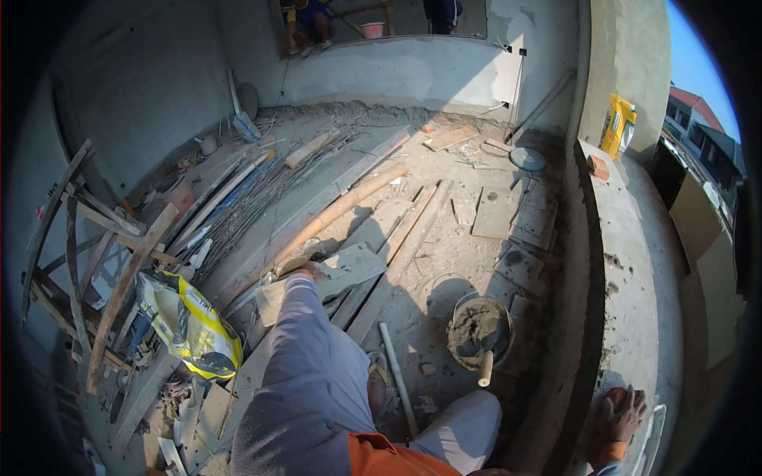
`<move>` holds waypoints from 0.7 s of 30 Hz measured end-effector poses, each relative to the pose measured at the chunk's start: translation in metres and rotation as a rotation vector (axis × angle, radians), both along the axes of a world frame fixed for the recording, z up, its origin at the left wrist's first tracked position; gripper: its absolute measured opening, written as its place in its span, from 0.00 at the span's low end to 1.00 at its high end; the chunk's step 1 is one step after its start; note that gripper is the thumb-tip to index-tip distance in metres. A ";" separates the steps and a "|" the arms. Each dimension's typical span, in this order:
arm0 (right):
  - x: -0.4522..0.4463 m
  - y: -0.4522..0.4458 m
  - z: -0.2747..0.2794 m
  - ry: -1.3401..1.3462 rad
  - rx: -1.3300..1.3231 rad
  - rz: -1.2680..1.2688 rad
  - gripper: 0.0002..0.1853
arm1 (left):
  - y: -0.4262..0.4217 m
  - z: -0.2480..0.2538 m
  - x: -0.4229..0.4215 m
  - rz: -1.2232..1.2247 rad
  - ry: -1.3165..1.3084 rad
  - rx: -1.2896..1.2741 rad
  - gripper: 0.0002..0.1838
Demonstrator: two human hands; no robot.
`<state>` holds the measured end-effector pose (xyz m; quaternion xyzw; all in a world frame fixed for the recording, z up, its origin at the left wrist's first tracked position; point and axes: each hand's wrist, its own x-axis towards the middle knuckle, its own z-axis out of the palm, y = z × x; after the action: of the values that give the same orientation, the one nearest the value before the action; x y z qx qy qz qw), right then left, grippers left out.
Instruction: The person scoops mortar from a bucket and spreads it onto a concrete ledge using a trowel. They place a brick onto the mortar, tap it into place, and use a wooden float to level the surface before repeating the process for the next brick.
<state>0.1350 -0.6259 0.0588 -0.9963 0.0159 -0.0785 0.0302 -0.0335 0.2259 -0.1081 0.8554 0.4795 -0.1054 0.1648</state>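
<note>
My left arm stretches forward, and my left hand is at a grey flat slab lying over long timbers. The sleeve and the angle hide most of its fingers, so its grip is unclear. My right hand rests on top of the low wall, fingers apart. A small reddish-brown patch shows beside its fingers; I cannot make out what it is. Between my knees and the wall stands a bucket of wet mortar, with a trowel stuck in it, handle toward me.
A yellow cement bag and wooden trestle stand left. Bamboo, planks and rods cover the floor. Tiles lie ahead. A brick piece and yellow bag sit on the wall. A person is beyond the opening.
</note>
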 end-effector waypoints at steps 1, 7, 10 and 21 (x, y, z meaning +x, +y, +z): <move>0.000 -0.002 -0.002 -0.006 -0.003 -0.001 0.37 | 0.000 -0.001 -0.001 0.003 -0.018 0.030 0.28; 0.010 -0.011 -0.015 -0.009 -0.043 -0.038 0.36 | 0.007 0.011 0.003 0.002 -0.013 0.019 0.28; 0.008 -0.007 -0.010 0.018 -0.041 -0.043 0.36 | 0.004 0.014 0.005 0.000 -0.009 0.012 0.28; -0.007 0.010 0.010 0.041 -0.021 -0.018 0.35 | -0.008 0.021 0.000 -0.014 -0.002 -0.006 0.29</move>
<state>0.1280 -0.6159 0.0693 -0.9978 0.0245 -0.0586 0.0186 -0.0339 0.2177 -0.0869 0.8584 0.4729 -0.1073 0.1672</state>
